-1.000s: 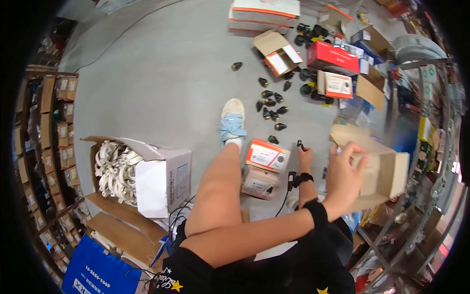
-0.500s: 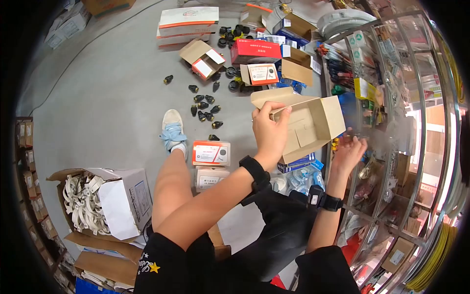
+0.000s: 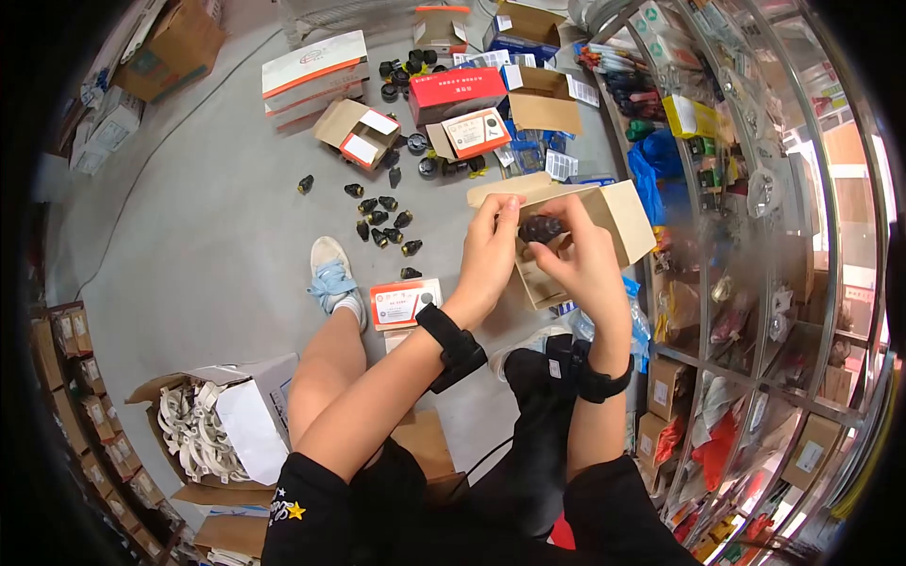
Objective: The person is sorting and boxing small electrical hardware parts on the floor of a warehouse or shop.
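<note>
My left hand [image 3: 487,253] grips the near left edge of an open cardboard box [image 3: 629,224], thumb and fingers closed on its wall. A dark, ribbed plug-like part [image 3: 541,228] is held in my right hand [image 3: 593,262], between thumb and fingers, over the box's opening. The box is tilted toward me, with its lid flap raised at the far side; my hands hide part of its inside. Several similar black plug-like parts [image 3: 379,216] lie scattered on the floor, left of my hands.
A labelled orange-and-white box [image 3: 406,304] stands by my shoe [image 3: 331,274]. Farther off are a red box [image 3: 459,94] and several opened boxes. Metal shelving [image 3: 651,373] with small goods runs along the right. White curved pieces [image 3: 193,432] fill a carton at lower left.
My right hand has come from the shelf side to the box and now holds a black plug-like part. My left hand stays on the box, which appears slightly lower left.
</note>
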`<state>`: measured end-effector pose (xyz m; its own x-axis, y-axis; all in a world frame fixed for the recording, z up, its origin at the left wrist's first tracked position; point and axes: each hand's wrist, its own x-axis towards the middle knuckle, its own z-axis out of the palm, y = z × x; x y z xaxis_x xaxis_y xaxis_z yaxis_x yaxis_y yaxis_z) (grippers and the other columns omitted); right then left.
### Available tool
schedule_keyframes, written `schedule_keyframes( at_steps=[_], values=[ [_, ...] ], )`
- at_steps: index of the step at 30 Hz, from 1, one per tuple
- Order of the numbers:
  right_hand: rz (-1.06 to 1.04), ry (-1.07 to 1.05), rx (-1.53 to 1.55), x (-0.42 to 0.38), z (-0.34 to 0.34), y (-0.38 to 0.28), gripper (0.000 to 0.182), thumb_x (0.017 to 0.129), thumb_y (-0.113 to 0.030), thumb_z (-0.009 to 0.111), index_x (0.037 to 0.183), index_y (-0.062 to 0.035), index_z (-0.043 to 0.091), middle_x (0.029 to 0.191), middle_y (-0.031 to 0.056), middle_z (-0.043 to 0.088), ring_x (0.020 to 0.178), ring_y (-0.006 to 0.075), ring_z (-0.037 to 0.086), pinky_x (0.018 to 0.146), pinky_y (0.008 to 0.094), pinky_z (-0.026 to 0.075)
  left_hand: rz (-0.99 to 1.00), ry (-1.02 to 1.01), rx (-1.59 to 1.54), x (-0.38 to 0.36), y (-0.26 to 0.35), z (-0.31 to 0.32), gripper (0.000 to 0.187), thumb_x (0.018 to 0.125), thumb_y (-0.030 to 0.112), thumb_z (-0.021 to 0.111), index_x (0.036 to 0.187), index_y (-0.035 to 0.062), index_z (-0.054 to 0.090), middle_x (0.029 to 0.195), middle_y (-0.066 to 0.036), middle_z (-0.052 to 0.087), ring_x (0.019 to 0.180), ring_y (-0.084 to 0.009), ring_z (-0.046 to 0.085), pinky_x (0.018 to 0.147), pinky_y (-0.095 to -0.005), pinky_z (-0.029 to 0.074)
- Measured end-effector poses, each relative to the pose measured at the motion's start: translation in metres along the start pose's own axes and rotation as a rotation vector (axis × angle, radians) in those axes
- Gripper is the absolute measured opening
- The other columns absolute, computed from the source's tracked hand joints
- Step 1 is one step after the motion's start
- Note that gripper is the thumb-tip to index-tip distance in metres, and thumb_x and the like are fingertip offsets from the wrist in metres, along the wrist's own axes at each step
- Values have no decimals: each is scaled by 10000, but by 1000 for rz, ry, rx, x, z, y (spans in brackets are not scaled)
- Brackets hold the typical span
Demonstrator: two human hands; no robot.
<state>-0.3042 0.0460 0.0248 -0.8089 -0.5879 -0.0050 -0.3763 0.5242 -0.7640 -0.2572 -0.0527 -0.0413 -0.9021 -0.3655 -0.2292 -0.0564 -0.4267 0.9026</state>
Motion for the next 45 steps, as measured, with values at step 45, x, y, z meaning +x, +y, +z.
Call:
schedule_keyframes(
  at_steps=[45],
  values=[
    [444, -724, -87, 32, 292, 248, 318, 761, -289, 594, 1000, -81, 625, 1027, 151, 600, 956, 251, 565, 862, 345, 416, 156, 261, -56, -8, 28, 14, 306, 779, 140, 609, 1013, 14, 456, 934, -145, 543, 864, -269, 526, 749, -323, 401]
  ],
)
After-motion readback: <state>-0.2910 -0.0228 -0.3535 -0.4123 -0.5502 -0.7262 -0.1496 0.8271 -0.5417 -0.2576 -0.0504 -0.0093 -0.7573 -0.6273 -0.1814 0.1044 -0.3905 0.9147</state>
